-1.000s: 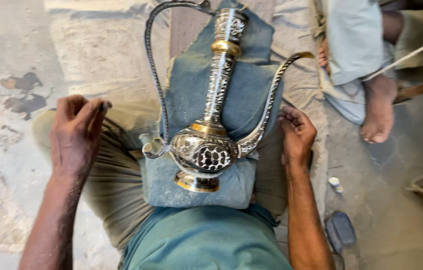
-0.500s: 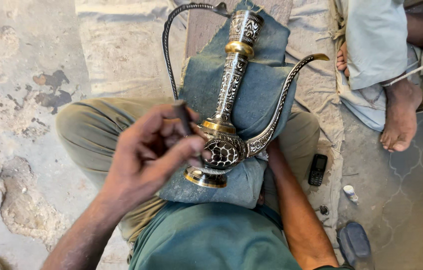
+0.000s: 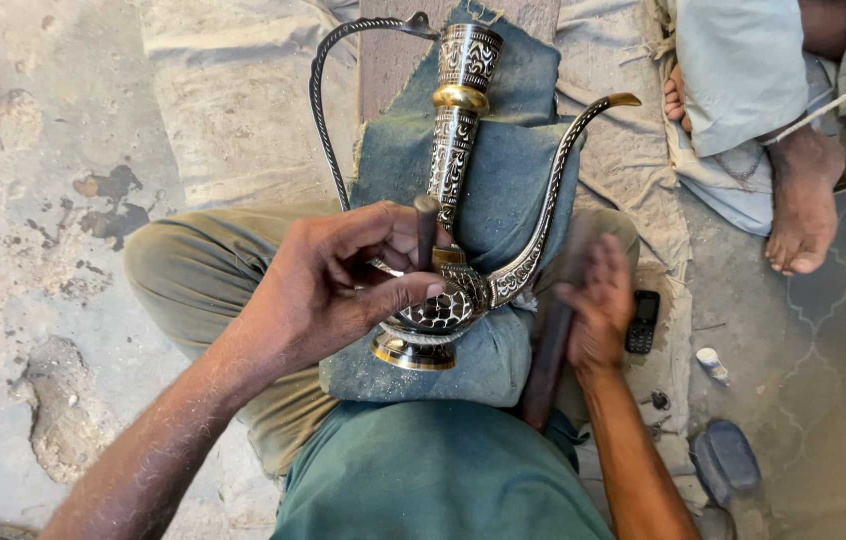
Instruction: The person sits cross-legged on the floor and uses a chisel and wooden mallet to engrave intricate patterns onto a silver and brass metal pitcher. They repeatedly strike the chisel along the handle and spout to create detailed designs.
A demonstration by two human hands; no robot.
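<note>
Brass ewer (image 3: 453,250), engraved black-and-silver, lies on blue denim pad (image 3: 503,190) across seated worker's lap, neck pointing away, spout to right. Left hand (image 3: 343,280) pinches short dark punch (image 3: 426,225) upright against ewer's shoulder, fingers clenched round it. Right hand (image 3: 598,305) grasps dark wooden mallet (image 3: 548,365), head low beside knee, not raised. Neck, belly, spout already patterned; judged late stage, touch-up near shoulder left. Small phone (image 3: 643,320) on sacking nearby.

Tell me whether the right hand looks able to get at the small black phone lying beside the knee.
Probably yes: the right hand grips a dark stick just left of the phone, with nothing between them, though it would need freeing first.
</note>
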